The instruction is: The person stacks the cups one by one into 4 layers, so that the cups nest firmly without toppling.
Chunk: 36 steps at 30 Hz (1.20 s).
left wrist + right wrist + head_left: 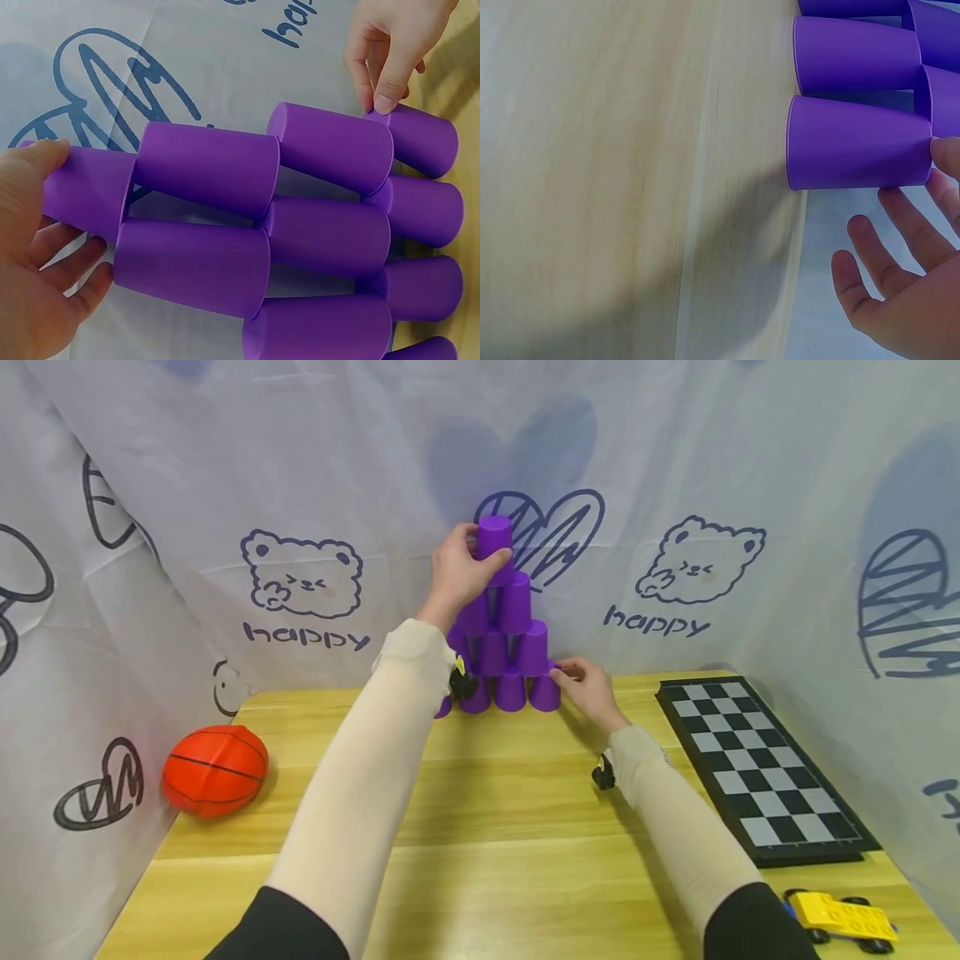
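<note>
Purple cups, mouths down, rise in a stepped pyramid at the back of the table. At its peak, my left hand [461, 568] grips the single top cup [495, 535], thumb on the near side and fingers behind. In the left wrist view this top cup [90, 187] meets the two cups of the row below. My right hand [592, 689] is down at the bottom row, thumb and index finger pinching the upper edge of the rightmost cup [545, 695]. The right wrist view shows that cup [859, 142] standing on the table, the other fingers spread beside it.
A red ball with black lines [215, 771] lies at the table's left edge. On the right are a black-and-white checkered board [757, 760] and a yellow toy car [843, 917]. A printed white curtain [412, 460] hangs right behind the pyramid.
</note>
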{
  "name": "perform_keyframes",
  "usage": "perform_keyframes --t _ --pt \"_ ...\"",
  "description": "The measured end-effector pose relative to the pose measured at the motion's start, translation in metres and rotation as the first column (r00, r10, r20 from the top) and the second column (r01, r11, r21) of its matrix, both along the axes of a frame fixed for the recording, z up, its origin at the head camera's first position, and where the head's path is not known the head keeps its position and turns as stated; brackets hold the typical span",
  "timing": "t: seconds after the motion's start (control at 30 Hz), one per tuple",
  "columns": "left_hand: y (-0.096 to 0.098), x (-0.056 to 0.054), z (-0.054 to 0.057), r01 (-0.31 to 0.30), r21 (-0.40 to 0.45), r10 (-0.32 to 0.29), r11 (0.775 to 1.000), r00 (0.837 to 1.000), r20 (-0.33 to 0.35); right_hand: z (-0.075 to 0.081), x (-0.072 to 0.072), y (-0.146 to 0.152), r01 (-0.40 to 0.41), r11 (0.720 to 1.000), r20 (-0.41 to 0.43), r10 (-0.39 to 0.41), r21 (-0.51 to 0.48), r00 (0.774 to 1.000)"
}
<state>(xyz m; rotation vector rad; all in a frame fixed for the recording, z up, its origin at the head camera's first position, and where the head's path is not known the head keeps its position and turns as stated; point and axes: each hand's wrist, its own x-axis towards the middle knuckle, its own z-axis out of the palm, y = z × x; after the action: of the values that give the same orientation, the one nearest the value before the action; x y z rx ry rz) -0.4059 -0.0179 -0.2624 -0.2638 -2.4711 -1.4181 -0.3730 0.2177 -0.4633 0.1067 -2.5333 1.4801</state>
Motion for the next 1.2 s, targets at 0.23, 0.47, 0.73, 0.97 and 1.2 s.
perform_keyframes --t 0.23,0.47,0.73,0.97,1.2 --pt "-0.001 -0.002 -0.003 -0.005 -0.008 0.004 1.0 1.0 -0.013 0.003 0.002 0.0 0.004 1.0 0.011 -0.005 0.024 1.0" --pt "-0.003 0.0 -0.002 -0.02 -0.03 0.02 0.999 1.0 0.008 0.002 0.002 -0.001 -0.004 1.0 0.005 0.004 0.026 1.0" --pt "-0.008 0.001 0.0 -0.014 -0.027 0.014 1.0 1.0 0.007 0.002 0.001 -0.003 -0.014 1.0 0.009 0.013 0.02 1.0" --pt "-0.024 0.006 -0.003 0.014 -0.008 -0.014 1.0 1.0 -0.004 0.003 0.0 -0.004 -0.033 0.999 0.037 0.032 0.006 0.999" --pt "-0.055 0.018 -0.011 0.034 -0.028 -0.035 0.999 0.999 -0.041 0.007 0.003 0.004 -0.042 0.999 0.043 0.043 -0.019 0.998"
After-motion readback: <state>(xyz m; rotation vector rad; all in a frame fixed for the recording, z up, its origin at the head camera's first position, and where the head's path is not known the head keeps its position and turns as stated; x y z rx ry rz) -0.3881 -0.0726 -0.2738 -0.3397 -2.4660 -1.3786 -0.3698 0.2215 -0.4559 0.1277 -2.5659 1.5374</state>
